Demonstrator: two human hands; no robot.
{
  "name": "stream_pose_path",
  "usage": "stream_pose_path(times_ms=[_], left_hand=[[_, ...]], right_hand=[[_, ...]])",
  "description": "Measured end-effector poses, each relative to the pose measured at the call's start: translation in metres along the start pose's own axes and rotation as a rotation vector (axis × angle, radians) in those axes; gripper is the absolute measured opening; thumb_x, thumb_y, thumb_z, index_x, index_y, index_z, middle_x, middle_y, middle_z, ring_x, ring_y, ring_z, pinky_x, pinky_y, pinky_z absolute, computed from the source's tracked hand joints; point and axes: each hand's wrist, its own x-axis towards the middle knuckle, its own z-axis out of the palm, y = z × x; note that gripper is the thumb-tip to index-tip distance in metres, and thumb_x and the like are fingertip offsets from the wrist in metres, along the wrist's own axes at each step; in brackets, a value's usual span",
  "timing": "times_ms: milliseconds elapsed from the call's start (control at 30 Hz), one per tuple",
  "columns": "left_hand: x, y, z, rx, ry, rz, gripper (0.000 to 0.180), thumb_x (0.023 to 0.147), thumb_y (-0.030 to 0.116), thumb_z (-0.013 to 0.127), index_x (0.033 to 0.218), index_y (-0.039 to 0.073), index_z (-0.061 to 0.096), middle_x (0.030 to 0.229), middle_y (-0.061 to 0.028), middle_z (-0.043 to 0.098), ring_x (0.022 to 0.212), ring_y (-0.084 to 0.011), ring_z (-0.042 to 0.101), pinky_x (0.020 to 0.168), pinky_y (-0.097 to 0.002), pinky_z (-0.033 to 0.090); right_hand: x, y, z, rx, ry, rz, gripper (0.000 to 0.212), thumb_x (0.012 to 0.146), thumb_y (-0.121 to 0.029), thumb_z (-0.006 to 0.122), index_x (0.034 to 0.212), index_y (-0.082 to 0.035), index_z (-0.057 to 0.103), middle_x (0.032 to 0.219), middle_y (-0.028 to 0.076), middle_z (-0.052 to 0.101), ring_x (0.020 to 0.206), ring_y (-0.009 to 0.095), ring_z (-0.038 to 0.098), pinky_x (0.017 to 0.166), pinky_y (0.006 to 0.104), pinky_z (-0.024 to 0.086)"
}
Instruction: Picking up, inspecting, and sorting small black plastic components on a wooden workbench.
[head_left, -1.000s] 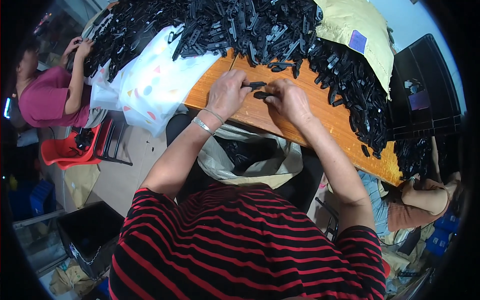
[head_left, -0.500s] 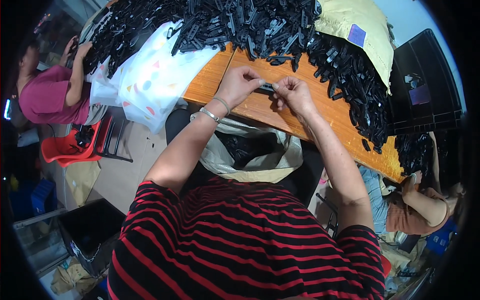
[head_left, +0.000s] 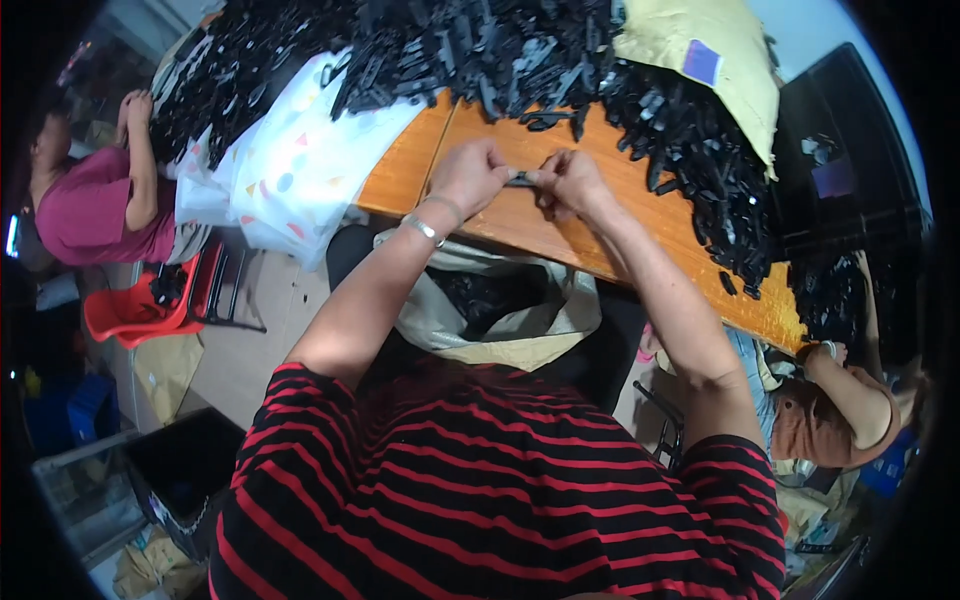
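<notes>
Above the wooden table (head_left: 480, 215), my two hands meet over a small dark plastic part (head_left: 521, 178). My left hand (head_left: 468, 180), with a bracelet at its wrist, pinches one end of the part. The other end is between the thumb and fingers of my right hand (head_left: 575, 186). Most of the part is hidden by my fingertips. Beyond my hands lies a large heap of black plastic parts (head_left: 480, 60). An open woven sack (head_left: 540, 335) with dark pieces inside sits at my lap, below the table edge.
A white patterned plastic bag (head_left: 290, 170) drapes over the table's left side. A yellowish sack (head_left: 690, 30) lies at the far right. Co-workers sit left (head_left: 100, 205) and right (head_left: 835, 415). A red chair (head_left: 150, 310) and a black bin (head_left: 190, 465) stand at left.
My hands stay together on the small part; the left one has turned slightly and its fingers have curled in more. The co-worker at left has brought both hands together, raised.
</notes>
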Motion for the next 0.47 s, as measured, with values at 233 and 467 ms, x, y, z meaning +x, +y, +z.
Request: stream_pose_path(times_ms=[233,467], left_hand=[[-0.048,-0.005,-0.025,0.095,-0.351,0.14,0.022,0.073,0.025,0.072,0.078,0.005,0.065,0.073,-0.013,0.065,0.069,-0.0276,0.064,0.064,-0.0366,0.049],[-0.039,0.023,-0.039,-0.011,-0.242,0.247,0.013,0.079,0.013,0.068,0.083,0.002,0.063,0.072,-0.0045,0.062,0.061,-0.0127,0.058,0.06,-0.0267,0.047]], right_hand=[[-0.068,0.022,0.001,-0.082,-0.316,0.0,0.027,0.084,-0.02,0.069,0.072,0.0,0.056,0.061,0.008,0.061,0.045,0.011,0.055,0.041,0.0261,0.043],[-0.107,0.052,-0.084,-0.707,0.573,-0.217,0.017,0.087,-0.017,0.064,0.091,-0.002,0.06,0.079,0.011,0.066,0.067,0.014,0.063,0.057,0.0307,0.053]])
